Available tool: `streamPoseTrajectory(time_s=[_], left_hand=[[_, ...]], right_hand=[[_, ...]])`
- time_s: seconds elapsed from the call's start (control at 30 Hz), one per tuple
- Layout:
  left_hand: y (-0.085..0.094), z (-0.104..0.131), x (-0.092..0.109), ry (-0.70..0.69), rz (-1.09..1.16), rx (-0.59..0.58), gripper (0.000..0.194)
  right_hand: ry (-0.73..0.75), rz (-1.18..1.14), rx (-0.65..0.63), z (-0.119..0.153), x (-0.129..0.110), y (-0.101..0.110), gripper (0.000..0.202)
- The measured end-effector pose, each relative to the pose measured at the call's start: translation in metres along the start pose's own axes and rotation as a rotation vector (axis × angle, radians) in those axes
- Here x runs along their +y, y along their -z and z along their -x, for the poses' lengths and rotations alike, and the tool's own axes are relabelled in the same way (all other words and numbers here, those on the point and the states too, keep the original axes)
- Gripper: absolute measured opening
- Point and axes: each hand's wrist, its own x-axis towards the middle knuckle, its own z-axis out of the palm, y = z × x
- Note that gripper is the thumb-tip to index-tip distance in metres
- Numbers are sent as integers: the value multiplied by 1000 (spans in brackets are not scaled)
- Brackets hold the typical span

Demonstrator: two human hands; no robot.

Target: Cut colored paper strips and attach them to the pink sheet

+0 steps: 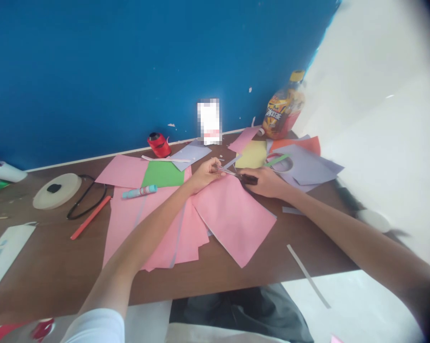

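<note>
My right hand [261, 182] is closed around the dark handles of a pair of scissors [230, 171], whose metal blades point left. At the blade tips my left hand [206, 174] is closed in a pinch; what its fingers hold is too small to make out. Just below both hands lies a large pink sheet of paper [236, 219], set at an angle. More pink sheets [158, 228] spread under my left forearm, with a green piece of paper [164, 173] and a light-blue glue stick [139, 191] on top.
A yellow paper [252, 155], purple sheets [311, 164] and a tape roll [284, 164] lie beyond my right hand. A drink bottle [283, 109] stands in the corner. Against the blue wall sits a red spool [159, 145]. Leftward are a round lid [57, 193] and a red strip [91, 218].
</note>
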Motion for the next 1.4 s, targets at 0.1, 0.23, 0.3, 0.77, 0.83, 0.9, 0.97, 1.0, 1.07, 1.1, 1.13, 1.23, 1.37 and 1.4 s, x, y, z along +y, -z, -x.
streamPoseTrajectory(time_s=[0.1,0.23,0.3,0.77,0.83,0.9,0.97,1.0,1.07,1.1,1.13,1.23,1.37,1.4], left_hand=[[0,0,0,3,2,-3,42],[1,1,-1,-2,4,-10,41],[0,1,-1,-1,1,-4,41],[-2,3,6,30,3,6,41],[-2,3,7,13,-20,9,37],[-3,3,7,-7,-51,29,35],[-3,2,7,-27,-59,56,33],[-3,2,7,-32,-51,69,33],[-3,1,6,-29,-16,97,32],[-2,0,5,-25,7,113,32],[-2,-1,4,-22,32,131,32],[3,-5,2,-19,95,192,32],[19,-11,4,-3,134,328,31],[24,-12,5,-3,132,367,29]], right_hand=[[-21,15,-5,0,-1,0,29],[-20,16,-6,0,-1,1,31],[-18,13,-3,0,-1,1,31],[-41,-81,25,0,3,-1,35],[-73,-167,47,-1,2,-1,32],[-120,-307,84,-1,3,-1,28],[-187,-467,108,-2,4,1,28],[-223,-543,107,-3,5,2,30],[-278,-681,93,-3,8,5,34],[-295,-746,86,-3,10,6,35],[-307,-807,83,-3,12,7,35],[-340,-933,100,-3,19,8,33],[-385,-950,187,-4,25,6,31],[-388,-951,208,-4,25,5,32]])
